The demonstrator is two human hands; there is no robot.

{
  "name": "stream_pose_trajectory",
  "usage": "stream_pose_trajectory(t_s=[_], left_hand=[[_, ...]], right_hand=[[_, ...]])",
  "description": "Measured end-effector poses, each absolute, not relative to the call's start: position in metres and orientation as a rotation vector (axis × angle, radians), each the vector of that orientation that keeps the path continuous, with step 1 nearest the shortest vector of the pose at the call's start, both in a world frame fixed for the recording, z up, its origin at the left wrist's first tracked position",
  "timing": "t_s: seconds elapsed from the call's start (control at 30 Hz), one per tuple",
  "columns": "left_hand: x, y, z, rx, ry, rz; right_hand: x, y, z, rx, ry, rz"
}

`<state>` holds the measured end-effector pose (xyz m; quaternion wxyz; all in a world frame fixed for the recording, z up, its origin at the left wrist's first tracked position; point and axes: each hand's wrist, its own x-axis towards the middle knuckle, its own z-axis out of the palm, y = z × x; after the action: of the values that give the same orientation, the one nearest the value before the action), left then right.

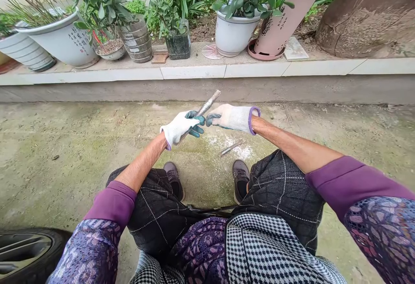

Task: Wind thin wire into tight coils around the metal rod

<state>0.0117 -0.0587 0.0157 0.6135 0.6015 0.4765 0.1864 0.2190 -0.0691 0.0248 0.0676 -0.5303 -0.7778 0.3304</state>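
Observation:
My left hand (184, 126), in a white knit glove with a dark green palm, grips a grey, silvery rod with a ridged surface (209, 102). The rod slants up to the right, its upper end above the thumb; its lower part lies largely behind the hand. My right hand (225, 116), in a matching glove with a purple cuff, is close to the left fingertips. Its fingers are curled together, and whatever may be between them is hidden. Below both hands, a thin grey metallic piece (231, 147) lies on the ground amid white powder (245, 151).
Mossy concrete (81, 145) spreads around my shoes (241, 172). Ahead runs a low tiled ledge (194, 71) with a white plant pot (235, 33), a tall pink pot (275, 24) and other planters. A tyre (53, 249) is at the lower left.

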Motion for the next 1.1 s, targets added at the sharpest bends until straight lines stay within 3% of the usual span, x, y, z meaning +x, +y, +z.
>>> stream_pose_trajectory(t_s=[0.5, 0.67, 0.8, 0.97, 1.1], left_hand=[[0.009, -0.060, 0.008, 1.409, 1.078, 0.496], [0.009, -0.050, -0.001, 1.823, 1.399, 0.337], [0.002, -0.042, 0.002, 2.406, 1.668, -0.039], [0.009, -0.058, 0.004, 2.722, 1.285, -0.449], [0.018, -0.077, 0.009, 2.736, 1.132, -0.302]], right_hand=[[0.214, -0.076, 0.034, -1.627, -2.383, 0.946], [0.207, -0.087, 0.046, -1.661, -2.540, 0.837], [0.205, -0.092, 0.054, -1.592, -2.561, 0.762], [0.217, -0.076, 0.056, -1.631, -2.451, 0.614], [0.233, -0.057, 0.045, -1.738, -2.254, 0.714]])
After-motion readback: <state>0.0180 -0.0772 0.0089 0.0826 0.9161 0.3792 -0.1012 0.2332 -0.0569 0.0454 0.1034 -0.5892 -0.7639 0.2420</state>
